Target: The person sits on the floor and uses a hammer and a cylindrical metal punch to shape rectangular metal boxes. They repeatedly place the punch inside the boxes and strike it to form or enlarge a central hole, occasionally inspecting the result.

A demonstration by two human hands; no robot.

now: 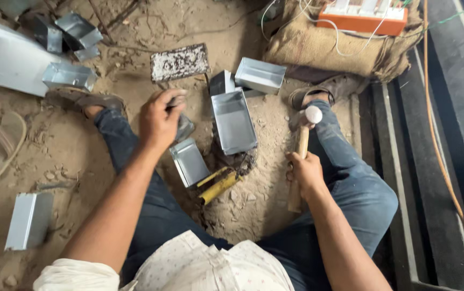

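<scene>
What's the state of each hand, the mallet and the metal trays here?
Left hand: closed on a small metal piece, above the ground.
Right hand: gripping the mallet handle.
Mallet: held, white head pointing away from the person.
Tray between the knees: open side up, empty.
Smaller tray: under the left hand, open side up.
Box at left: lying on the sand, untouched.

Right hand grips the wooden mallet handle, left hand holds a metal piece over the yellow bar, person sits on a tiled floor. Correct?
Not quite. The head view shows sandy dirt ground, not tile. The rest holds: right hand grips the mallet, left hand holds a metal piece over the yellow bar.
</scene>
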